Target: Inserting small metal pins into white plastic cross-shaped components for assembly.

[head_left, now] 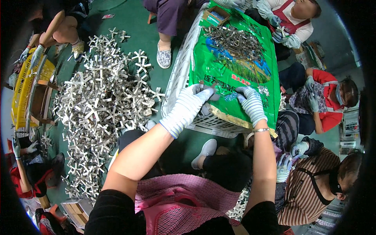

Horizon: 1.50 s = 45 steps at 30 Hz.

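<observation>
My left hand (190,105), in a white striped glove with grey fingertips, is at the near left part of a green printed sack (201,72). Its fingers are curled together; whatever they may hold is hidden. My right hand (252,103), gloved alike, rests its slightly bent fingers on the sack, with thumb and fingers apart. Between the hands lies a small cluster of thin bluish-silver pieces (230,96), too small to name. The sack covers an upturned white plastic crate (178,78). Farther back on it lies a heap of small dark metal parts (239,41).
A big pile of white-grey star-shaped, five-armed metal bases (105,98) covers the floor at left. A small cardboard box (216,15) stands at the sack's far end. A yellow crate (29,88) is at far left. Several gloved co-workers sit around, close on my right.
</observation>
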{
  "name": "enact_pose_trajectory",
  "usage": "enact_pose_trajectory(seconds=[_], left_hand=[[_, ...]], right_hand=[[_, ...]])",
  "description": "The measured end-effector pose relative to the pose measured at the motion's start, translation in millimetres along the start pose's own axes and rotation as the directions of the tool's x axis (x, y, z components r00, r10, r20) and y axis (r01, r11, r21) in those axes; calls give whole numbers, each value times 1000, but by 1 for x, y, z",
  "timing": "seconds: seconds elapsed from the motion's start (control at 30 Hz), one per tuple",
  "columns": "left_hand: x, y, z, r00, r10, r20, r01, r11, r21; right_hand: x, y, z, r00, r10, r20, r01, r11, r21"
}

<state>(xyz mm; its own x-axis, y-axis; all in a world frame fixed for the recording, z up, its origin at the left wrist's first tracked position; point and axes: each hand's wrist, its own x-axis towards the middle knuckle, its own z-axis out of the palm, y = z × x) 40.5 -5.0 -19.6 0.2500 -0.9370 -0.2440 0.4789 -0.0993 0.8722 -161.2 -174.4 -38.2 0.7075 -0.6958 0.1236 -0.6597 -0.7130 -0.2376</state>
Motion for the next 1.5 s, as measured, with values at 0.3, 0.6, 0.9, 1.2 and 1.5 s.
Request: enact_pose_trajectory(seconds=[0.3,0.6,0.9,1.2,1.5], left_hand=[[-15,4,-23,978,208,-6,-197,936,292],[2,-11,-1,999,25,-20,-27,996,-83],[3,-10,5,1000,-7,12,9,994,-108],[7,-10,4,1000,-11,10,12,997,-80],[-2,-9,1,1000,-5,-4,5,995,-105]], right_hand=[[-8,-31,31,977,-13,-214,4,999,-41],[-16,8,45,961,230,-157,-169,929,329],[-18,2,40,949,210,-236,-185,975,125],[-21,-9,29,970,69,-233,-70,998,6],[-30,-12,32,924,307,-229,-281,950,138]])
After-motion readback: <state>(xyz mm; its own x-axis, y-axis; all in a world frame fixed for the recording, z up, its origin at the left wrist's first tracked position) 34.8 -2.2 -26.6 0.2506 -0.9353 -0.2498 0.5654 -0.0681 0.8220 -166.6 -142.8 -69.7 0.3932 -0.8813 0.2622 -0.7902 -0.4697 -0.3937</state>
